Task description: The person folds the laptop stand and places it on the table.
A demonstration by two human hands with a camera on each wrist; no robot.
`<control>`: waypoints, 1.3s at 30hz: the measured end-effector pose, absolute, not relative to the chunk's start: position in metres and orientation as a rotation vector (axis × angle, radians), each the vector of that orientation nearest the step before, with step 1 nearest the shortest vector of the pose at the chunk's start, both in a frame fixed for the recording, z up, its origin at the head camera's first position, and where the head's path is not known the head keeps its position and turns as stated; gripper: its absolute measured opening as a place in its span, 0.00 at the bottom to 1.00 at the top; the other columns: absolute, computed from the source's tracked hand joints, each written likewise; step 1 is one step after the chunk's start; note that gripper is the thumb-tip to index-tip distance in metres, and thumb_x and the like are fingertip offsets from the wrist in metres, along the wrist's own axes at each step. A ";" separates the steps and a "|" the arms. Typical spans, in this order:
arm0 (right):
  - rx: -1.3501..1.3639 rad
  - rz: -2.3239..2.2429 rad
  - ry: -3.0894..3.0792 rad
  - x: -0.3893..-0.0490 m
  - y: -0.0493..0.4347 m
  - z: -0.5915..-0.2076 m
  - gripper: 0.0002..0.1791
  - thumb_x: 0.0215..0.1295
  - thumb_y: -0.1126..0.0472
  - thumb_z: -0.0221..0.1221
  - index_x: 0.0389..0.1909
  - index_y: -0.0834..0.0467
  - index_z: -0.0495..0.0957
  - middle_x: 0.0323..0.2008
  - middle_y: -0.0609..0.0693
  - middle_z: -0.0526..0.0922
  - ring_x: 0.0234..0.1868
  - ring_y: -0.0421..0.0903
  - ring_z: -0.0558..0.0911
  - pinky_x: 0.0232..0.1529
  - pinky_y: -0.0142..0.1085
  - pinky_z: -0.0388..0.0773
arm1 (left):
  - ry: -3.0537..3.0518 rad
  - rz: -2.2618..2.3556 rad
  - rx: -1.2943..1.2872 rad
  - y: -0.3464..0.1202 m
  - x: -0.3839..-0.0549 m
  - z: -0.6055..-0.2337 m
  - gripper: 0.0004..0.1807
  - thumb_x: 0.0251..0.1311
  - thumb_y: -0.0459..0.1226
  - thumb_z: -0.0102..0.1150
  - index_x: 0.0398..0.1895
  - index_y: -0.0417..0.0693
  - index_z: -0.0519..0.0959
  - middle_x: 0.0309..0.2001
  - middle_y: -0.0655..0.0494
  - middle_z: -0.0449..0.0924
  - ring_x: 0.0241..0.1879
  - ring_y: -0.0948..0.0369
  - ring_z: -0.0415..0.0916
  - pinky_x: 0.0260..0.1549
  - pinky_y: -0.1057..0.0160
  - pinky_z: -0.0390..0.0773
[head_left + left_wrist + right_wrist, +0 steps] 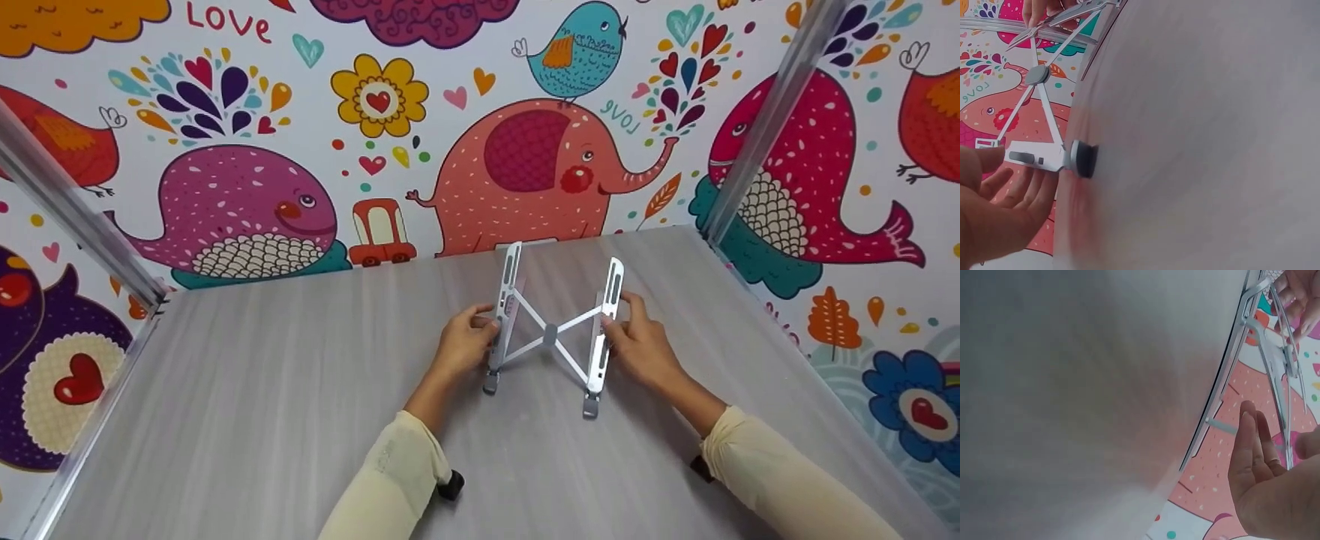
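Observation:
A silver folding laptop stand [550,334] stands unfolded on the table, its crossed bars meeting at a grey centre hub. My left hand [466,339] grips its left side arm, thumb on the near face and fingers behind. On the right side arm, my right hand [640,341] has the thumb on the inner face and fingers round the outside. Grey rubber feet [591,406] tip the near ends of both arms. In the left wrist view the left hand [1008,208] pinches an arm beside a dark foot pad [1085,159]. The right wrist view shows the right hand [1261,484] around the other arm.
The grey wood-grain table [285,405] reaches back to a wall printed with cartoon animals [525,180]. Metal posts [772,120] rise at the back corners. A black band piece [451,486] sits by the left sleeve cuff.

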State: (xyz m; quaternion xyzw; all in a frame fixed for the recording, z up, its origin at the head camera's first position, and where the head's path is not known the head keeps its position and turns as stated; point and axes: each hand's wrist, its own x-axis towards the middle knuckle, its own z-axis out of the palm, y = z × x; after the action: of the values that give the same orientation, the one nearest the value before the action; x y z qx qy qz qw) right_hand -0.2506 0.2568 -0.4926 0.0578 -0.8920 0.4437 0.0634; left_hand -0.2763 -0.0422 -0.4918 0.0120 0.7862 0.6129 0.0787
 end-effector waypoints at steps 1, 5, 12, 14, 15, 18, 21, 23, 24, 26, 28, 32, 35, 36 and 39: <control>0.183 1.317 -2.700 -0.251 0.255 -0.493 0.30 0.78 0.53 0.53 0.74 0.56 0.56 0.30 0.55 0.88 0.28 0.51 0.85 0.28 0.34 0.77 | 2.366 1.828 0.055 -0.042 -0.277 -0.492 0.21 0.72 0.35 0.57 0.67 0.48 0.75 0.49 0.47 0.83 0.40 0.57 0.81 0.39 0.57 0.84; 0.193 1.260 -2.696 -0.250 0.251 -0.495 0.27 0.77 0.59 0.55 0.71 0.58 0.59 0.28 0.55 0.87 0.23 0.44 0.81 0.25 0.33 0.76 | 2.420 1.795 0.111 -0.040 -0.279 -0.495 0.24 0.68 0.31 0.59 0.67 0.47 0.75 0.44 0.47 0.84 0.36 0.59 0.80 0.31 0.64 0.79; 0.211 1.305 -2.674 -0.251 0.246 -0.497 0.19 0.77 0.61 0.55 0.63 0.61 0.65 0.28 0.57 0.87 0.20 0.44 0.81 0.19 0.33 0.78 | 2.467 1.735 0.115 -0.042 -0.279 -0.498 0.27 0.66 0.29 0.60 0.68 0.50 0.75 0.41 0.47 0.82 0.35 0.59 0.79 0.27 0.64 0.79; 0.211 1.326 -2.674 -0.252 0.246 -0.497 0.16 0.77 0.61 0.54 0.61 0.61 0.67 0.29 0.58 0.88 0.21 0.45 0.83 0.19 0.33 0.79 | 2.463 1.721 0.122 -0.043 -0.279 -0.498 0.29 0.66 0.29 0.60 0.70 0.52 0.73 0.41 0.48 0.81 0.34 0.59 0.78 0.26 0.64 0.79; 0.209 1.331 -2.673 -0.252 0.245 -0.498 0.15 0.77 0.61 0.55 0.59 0.62 0.68 0.29 0.58 0.88 0.21 0.46 0.83 0.19 0.33 0.79 | 2.466 1.710 0.131 -0.044 -0.278 -0.497 0.30 0.66 0.28 0.60 0.71 0.53 0.72 0.40 0.48 0.81 0.34 0.59 0.78 0.26 0.64 0.78; 0.208 1.329 -2.670 -0.255 0.243 -0.498 0.13 0.77 0.61 0.55 0.56 0.62 0.70 0.28 0.57 0.87 0.21 0.46 0.83 0.18 0.32 0.77 | 2.469 1.665 0.164 -0.048 -0.278 -0.495 0.34 0.67 0.28 0.59 0.75 0.54 0.68 0.38 0.49 0.79 0.32 0.59 0.76 0.26 0.65 0.78; 0.221 1.282 -2.663 -0.259 0.239 -0.498 0.12 0.76 0.61 0.56 0.54 0.63 0.72 0.27 0.55 0.86 0.20 0.44 0.79 0.19 0.32 0.74 | 2.470 1.623 0.186 -0.054 -0.276 -0.492 0.35 0.67 0.28 0.59 0.77 0.55 0.66 0.38 0.50 0.77 0.32 0.58 0.75 0.26 0.64 0.78; 0.235 1.250 -2.657 -0.262 0.234 -0.498 0.12 0.75 0.61 0.57 0.53 0.63 0.73 0.27 0.55 0.86 0.21 0.43 0.78 0.20 0.32 0.72 | 2.458 1.610 0.185 -0.060 -0.275 -0.491 0.34 0.68 0.28 0.58 0.76 0.55 0.66 0.39 0.50 0.77 0.34 0.58 0.75 0.28 0.63 0.79; 0.243 1.234 -2.655 -0.264 0.231 -0.498 0.12 0.75 0.61 0.57 0.53 0.64 0.74 0.27 0.55 0.86 0.21 0.42 0.77 0.21 0.32 0.72 | 2.447 1.614 0.178 -0.063 -0.274 -0.491 0.34 0.68 0.28 0.58 0.76 0.56 0.66 0.39 0.49 0.76 0.34 0.57 0.75 0.29 0.62 0.81; 0.260 1.218 -2.649 -0.269 0.224 -0.498 0.12 0.75 0.61 0.58 0.52 0.63 0.75 0.28 0.56 0.86 0.23 0.42 0.77 0.23 0.32 0.73 | 2.423 1.630 0.164 -0.071 -0.271 -0.491 0.33 0.69 0.28 0.57 0.75 0.57 0.66 0.40 0.49 0.76 0.36 0.56 0.76 0.30 0.60 0.82; 0.286 1.204 -2.645 -0.273 0.216 -0.499 0.12 0.75 0.61 0.58 0.52 0.63 0.75 0.29 0.56 0.86 0.25 0.43 0.78 0.26 0.33 0.74 | 2.402 1.646 0.140 -0.078 -0.268 -0.491 0.32 0.70 0.28 0.56 0.75 0.58 0.66 0.41 0.48 0.76 0.36 0.56 0.77 0.31 0.57 0.84; 0.335 1.209 -2.625 -0.283 0.201 -0.500 0.12 0.74 0.61 0.59 0.52 0.63 0.77 0.30 0.56 0.87 0.28 0.45 0.81 0.30 0.36 0.76 | 2.395 1.675 0.126 -0.092 -0.262 -0.491 0.33 0.69 0.26 0.55 0.75 0.56 0.64 0.40 0.47 0.76 0.36 0.55 0.78 0.32 0.54 0.86; 0.360 1.232 -2.619 -0.289 0.190 -0.500 0.11 0.73 0.61 0.60 0.51 0.63 0.77 0.30 0.55 0.87 0.29 0.46 0.82 0.31 0.37 0.77 | 2.417 1.671 0.128 -0.102 -0.257 -0.491 0.33 0.69 0.26 0.55 0.75 0.53 0.63 0.39 0.46 0.77 0.35 0.55 0.79 0.32 0.53 0.86; 0.363 1.245 -2.623 -0.290 0.186 -0.500 0.11 0.74 0.61 0.60 0.51 0.62 0.77 0.30 0.55 0.87 0.29 0.46 0.82 0.31 0.37 0.77 | 2.425 1.668 0.122 -0.105 -0.256 -0.491 0.33 0.69 0.25 0.55 0.75 0.52 0.63 0.39 0.46 0.78 0.35 0.55 0.79 0.32 0.54 0.86; 0.381 1.267 -2.642 -0.293 0.176 -0.499 0.11 0.74 0.61 0.59 0.51 0.61 0.77 0.30 0.54 0.86 0.28 0.45 0.81 0.30 0.35 0.77 | 2.449 1.665 0.101 -0.113 -0.252 -0.491 0.33 0.68 0.25 0.56 0.75 0.50 0.63 0.38 0.46 0.77 0.33 0.55 0.79 0.31 0.53 0.86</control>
State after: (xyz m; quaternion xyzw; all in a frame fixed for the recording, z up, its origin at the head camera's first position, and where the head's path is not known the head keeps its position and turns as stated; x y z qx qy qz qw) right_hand -0.2933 0.1755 -0.4992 0.1284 -0.8902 0.4271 0.0934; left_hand -0.2523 -0.1131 -0.4912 0.0339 0.8232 0.5597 0.0894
